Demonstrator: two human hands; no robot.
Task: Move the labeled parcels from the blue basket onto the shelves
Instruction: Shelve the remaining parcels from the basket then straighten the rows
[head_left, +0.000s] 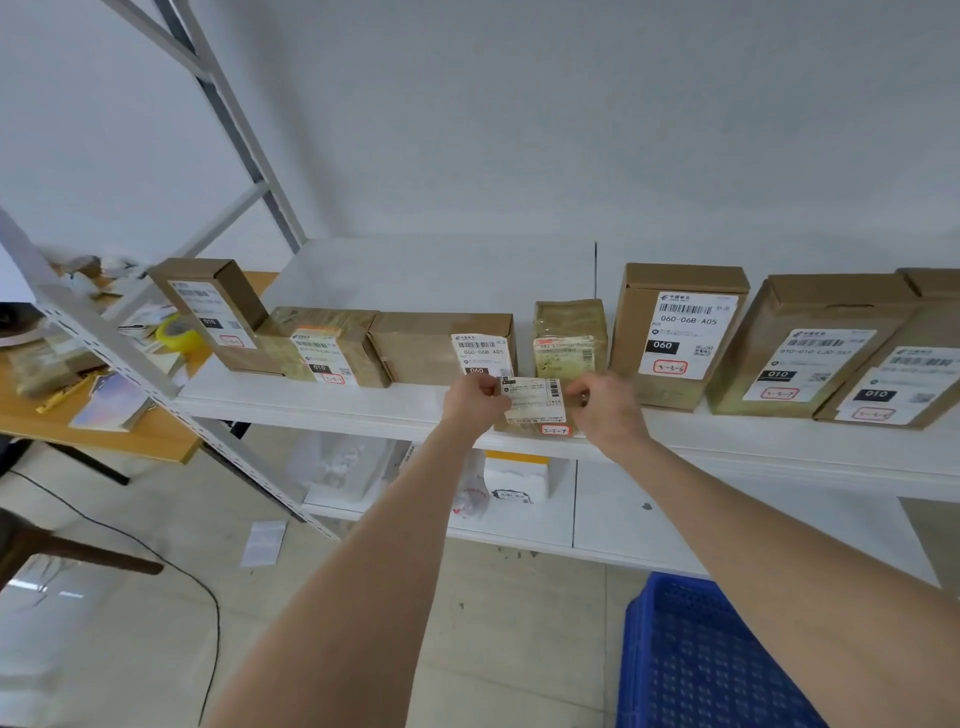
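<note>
Your left hand, right hand pinch small white-labelled parcel at shelf edge; taped parcel, brown box just behind.

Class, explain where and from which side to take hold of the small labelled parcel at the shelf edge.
Pinch the small brown white-labelled parcel by its left and right ends, from the front: no box flanks those ends, while brown cardboard boxes stand behind.

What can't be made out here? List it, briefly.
Head view only:
held parcel: edges covered by the left hand and right hand pinching it; label print too small.
blue basket: cut off by the bottom edge, contents partly unseen.
rightmost parcel: cut by the right edge.
far-left parcel: label blurred.
</note>
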